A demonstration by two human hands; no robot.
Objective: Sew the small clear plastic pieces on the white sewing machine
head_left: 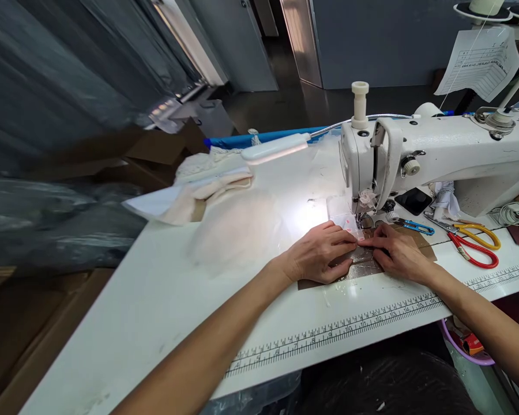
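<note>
A white sewing machine (354, 155) stands over the worktable, its needle area just beyond both hands. Beneath the presser foot lies a small sheer piece of fabric with pink spots (348, 222). My left hand (322, 253) rests on it and on a brown sheet (313, 285), fingers stretched and thumb apart. Close by on the right, my right hand (398, 256) presses on the same work, index finger extended toward the left fingertips and thumb apart from it. Thin clear material lies between the hands. What is directly under the fingertips is hidden.
Right of the hands lie a blue thread snipper (417, 226), red-handled scissors (473, 251), yellow-handled scissors (480, 233) and a black square (414, 200). A lamp (277, 148) lights pale fabric (216, 187). A printed ruler (324, 337) runs along the front edge; cardboard boxes (155, 155) stand left.
</note>
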